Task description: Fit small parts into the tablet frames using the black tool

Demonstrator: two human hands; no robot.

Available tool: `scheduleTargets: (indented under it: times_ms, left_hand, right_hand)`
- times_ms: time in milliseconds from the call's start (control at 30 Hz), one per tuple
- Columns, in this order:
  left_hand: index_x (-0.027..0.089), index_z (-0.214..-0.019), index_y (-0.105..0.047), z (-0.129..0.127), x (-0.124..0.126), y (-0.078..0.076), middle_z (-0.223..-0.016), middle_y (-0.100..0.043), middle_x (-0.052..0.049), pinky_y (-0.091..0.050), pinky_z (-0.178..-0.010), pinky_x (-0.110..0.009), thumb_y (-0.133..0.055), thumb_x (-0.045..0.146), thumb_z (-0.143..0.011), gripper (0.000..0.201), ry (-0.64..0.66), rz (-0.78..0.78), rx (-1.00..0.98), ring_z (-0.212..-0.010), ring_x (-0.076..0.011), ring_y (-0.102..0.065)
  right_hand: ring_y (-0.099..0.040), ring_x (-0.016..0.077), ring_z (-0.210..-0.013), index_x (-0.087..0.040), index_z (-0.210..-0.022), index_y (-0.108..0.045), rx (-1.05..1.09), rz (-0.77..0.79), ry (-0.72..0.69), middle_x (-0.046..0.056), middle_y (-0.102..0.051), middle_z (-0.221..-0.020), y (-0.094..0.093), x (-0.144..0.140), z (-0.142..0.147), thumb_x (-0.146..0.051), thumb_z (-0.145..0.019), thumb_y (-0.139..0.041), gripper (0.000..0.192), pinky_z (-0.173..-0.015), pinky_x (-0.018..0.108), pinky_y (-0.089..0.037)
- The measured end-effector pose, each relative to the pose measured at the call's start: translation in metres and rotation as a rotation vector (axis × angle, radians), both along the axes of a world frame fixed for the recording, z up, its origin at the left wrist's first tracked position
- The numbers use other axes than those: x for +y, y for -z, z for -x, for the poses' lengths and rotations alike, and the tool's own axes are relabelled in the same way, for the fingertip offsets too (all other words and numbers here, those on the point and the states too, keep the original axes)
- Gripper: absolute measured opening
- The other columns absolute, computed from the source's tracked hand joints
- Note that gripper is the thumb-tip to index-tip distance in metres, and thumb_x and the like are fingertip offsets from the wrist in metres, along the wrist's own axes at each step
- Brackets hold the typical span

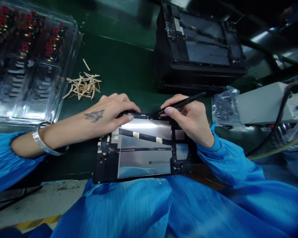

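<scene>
Tablet frame (pixel 141 148) overhangs the bench edge; left hand (pixel 106 114) presses it, right hand (pixel 188 115) pinches stylus (pixel 181 102).

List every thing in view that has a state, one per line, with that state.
Tablet frame: lying flat, back open, insides exposed.
Left hand: pressing the frame's top edge.
Right hand: gripping a black stylus.
Clear tray: filled with parts.
Stacked frames: piled, backs open.

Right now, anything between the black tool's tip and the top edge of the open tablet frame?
Nothing visible. The right hand holds the black tool, its tip meeting the tablet frame at the top edge. The left hand presses that edge just beside it, not across the tip.
</scene>
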State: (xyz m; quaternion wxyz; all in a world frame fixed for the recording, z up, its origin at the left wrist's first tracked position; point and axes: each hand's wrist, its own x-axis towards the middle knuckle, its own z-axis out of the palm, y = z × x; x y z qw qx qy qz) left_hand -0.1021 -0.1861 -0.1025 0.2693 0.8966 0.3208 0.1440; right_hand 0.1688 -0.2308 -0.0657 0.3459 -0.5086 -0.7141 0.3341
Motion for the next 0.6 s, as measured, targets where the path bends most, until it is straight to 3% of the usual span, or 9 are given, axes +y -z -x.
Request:
scheduleTargets:
  times_ms: [333,500,600]
  left_hand:
    - [0.032,-0.132,-0.062,0.000,0.000,-0.001,-0.119,-0.063,-0.004,-0.043,-0.092,-0.036,-0.046,0.044,-0.105,0.034,0.007,0.020,0.030,-0.110,-0.0240,-0.059]
    - [0.022,-0.142,-0.055,0.008,-0.017,-0.038,-0.127,-0.060,-0.009,-0.044,-0.099,-0.036,-0.043,0.033,-0.107,0.038,0.003,-0.041,0.141,-0.113,-0.0229,-0.057]
    - [0.017,-0.128,-0.063,0.044,0.006,-0.061,-0.119,-0.063,-0.011,-0.044,-0.097,-0.036,-0.041,0.030,-0.107,0.033,-0.138,-0.225,0.256,-0.107,-0.0232,-0.059]
  right_hand:
    - [-0.071,0.0131,-0.077,-0.021,-0.091,-0.074,-0.016,-0.023,-0.009,0.000,-0.071,-0.091,0.002,0.002,0.000,-0.036,-0.094,-0.068,0.016,-0.067,0.024,-0.057]
    - [-0.076,0.0171,-0.079,-0.026,-0.092,-0.078,-0.092,-0.060,0.201,0.001,-0.077,-0.090,0.003,-0.001,-0.005,-0.037,-0.092,-0.069,0.014,-0.070,0.027,-0.059]
    - [-0.078,0.0231,-0.076,-0.028,-0.101,-0.079,-0.007,-0.099,0.286,0.003,-0.078,-0.082,0.017,0.004,-0.008,-0.045,-0.090,-0.070,0.022,-0.074,0.034,-0.064]
